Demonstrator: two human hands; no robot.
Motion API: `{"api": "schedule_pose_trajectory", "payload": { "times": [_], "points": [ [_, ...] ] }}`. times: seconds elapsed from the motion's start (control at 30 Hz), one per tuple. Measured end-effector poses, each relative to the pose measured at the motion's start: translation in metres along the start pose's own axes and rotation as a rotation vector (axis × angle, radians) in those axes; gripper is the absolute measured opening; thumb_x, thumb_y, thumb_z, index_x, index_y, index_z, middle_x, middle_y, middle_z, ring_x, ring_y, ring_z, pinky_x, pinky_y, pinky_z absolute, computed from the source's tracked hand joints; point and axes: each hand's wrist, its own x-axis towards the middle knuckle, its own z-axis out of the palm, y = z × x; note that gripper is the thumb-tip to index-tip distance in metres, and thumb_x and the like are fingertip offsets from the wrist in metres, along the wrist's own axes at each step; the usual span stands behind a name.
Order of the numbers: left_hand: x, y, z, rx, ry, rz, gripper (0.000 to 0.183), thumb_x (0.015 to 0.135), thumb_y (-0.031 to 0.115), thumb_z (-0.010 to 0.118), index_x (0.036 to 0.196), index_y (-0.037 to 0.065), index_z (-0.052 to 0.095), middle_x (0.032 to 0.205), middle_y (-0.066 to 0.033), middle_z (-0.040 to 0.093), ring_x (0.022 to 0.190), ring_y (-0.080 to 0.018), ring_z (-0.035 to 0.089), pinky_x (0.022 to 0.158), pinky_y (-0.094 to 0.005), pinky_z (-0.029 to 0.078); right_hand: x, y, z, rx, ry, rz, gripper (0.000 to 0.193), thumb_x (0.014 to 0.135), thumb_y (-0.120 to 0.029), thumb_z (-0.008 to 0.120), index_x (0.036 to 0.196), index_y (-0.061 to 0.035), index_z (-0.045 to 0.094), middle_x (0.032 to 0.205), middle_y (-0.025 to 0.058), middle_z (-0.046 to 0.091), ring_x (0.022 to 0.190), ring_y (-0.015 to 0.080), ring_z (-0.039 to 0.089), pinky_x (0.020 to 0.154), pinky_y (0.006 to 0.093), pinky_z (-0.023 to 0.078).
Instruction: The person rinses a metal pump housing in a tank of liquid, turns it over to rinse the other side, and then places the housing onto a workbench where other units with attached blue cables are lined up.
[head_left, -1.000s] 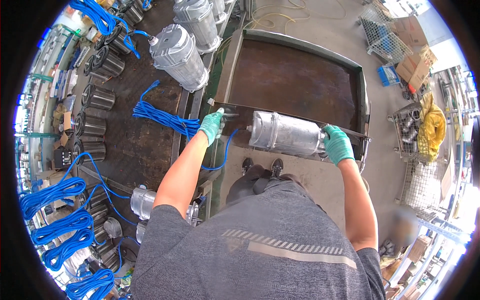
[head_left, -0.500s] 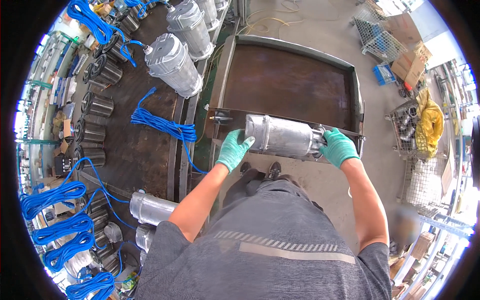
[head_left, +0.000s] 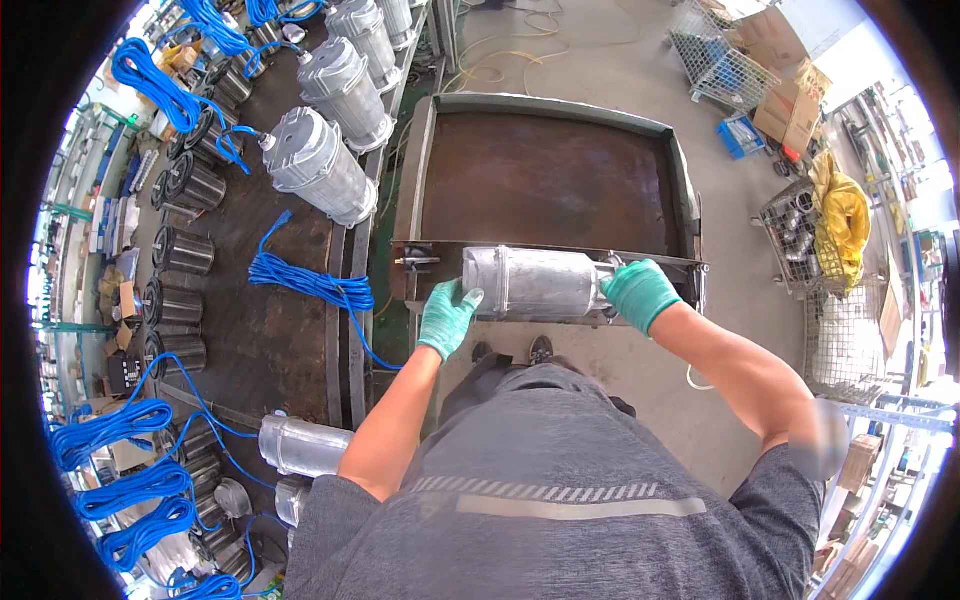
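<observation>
A silver metal pump body (head_left: 545, 281) lies on its side across the near ledge of a water tank (head_left: 560, 106), its long axis running left to right. My left hand (head_left: 447, 318), in a green glove, supports the broad left end, thumb on the casing and the other fingers partly hidden. At the narrow right end, my gloved right hand (head_left: 642, 294) is wrapped around the fitting there, which it mostly covers. Dark brownish water (head_left: 545, 185) fills the tank beyond the pump. A small metal fitting (head_left: 418, 261) sits at the ledge's left end.
On the left bench stand several upright silver pumps (head_left: 320, 165) and a coiled blue cable (head_left: 310, 280). Steel cylinders (head_left: 182, 250) line its far side. Another pump (head_left: 303, 445) lies near my left elbow. At right are a wire cart (head_left: 790, 235) with yellow cloth and cardboard boxes (head_left: 790, 110).
The view has shifted, so the tank and pump appear lower and further left. My right hand has turned over the pump's narrow end, with its elbow swung outward; my left hand stays at the broad end.
</observation>
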Motion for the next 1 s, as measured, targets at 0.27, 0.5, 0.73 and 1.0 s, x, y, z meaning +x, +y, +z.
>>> {"api": "schedule_pose_trajectory", "payload": {
  "times": [0.27, 0.5, 0.73, 1.0],
  "points": [
    [0.002, -0.011, 0.002, -0.061, 0.001, -0.016, 0.053, 0.091, 0.033, 0.081, 0.125, -0.005, 0.065, 0.114, -0.0162, 0.069, 0.101, -0.0250, 0.066, 0.093, -0.0372, 0.052, -0.009, 0.001, -0.021, 0.475, -0.095, 0.463, 0.069, 0.088, -0.059, 0.068, 0.129, -0.0039, 0.060, 0.094, 0.0176, 0.075, 0.086, 0.0357, 0.074, 0.077, 0.0483, 0.057],
    [0.001, -0.007, 0.000, 0.007, 0.006, -0.015, 0.052, 0.092, 0.033, 0.081, 0.125, -0.003, 0.066, 0.114, -0.0146, 0.071, 0.101, -0.0229, 0.066, 0.093, -0.0367, 0.052, -0.003, 0.000, -0.004, 0.521, -0.030, 0.287, 0.054, 0.089, -0.034, 0.072, 0.131, -0.0033, 0.057, 0.105, 0.0179, 0.076, 0.098, 0.0346, 0.074, 0.083, 0.0454, 0.058],
    [-0.002, 0.002, -0.002, -0.007, -0.001, -0.011, 0.050, 0.093, 0.034, 0.080, 0.125, -0.002, 0.067, 0.108, -0.0118, 0.073, 0.096, -0.0203, 0.066, 0.091, -0.0343, 0.052, -0.007, 0.015, 0.001, 0.014, 0.112, -0.099, 0.024, 0.089, -0.015, 0.068, 0.113, -0.0150, 0.068, 0.087, 0.0085, 0.076, 0.082, 0.0263, 0.076, 0.067, 0.0409, 0.056],
    [-0.003, -0.003, -0.003, 0.056, 0.026, 0.018, 0.050, 0.092, 0.036, 0.080, 0.123, -0.002, 0.068, 0.112, -0.0148, 0.073, 0.100, -0.0251, 0.067, 0.093, -0.0370, 0.052, -0.024, 0.011, -0.017, 0.250, 0.085, 0.313, 0.030, 0.092, -0.037, 0.068, 0.102, -0.0095, 0.076, 0.089, 0.0100, 0.077, 0.084, 0.0286, 0.076, 0.073, 0.0417, 0.058]
  ]
}}
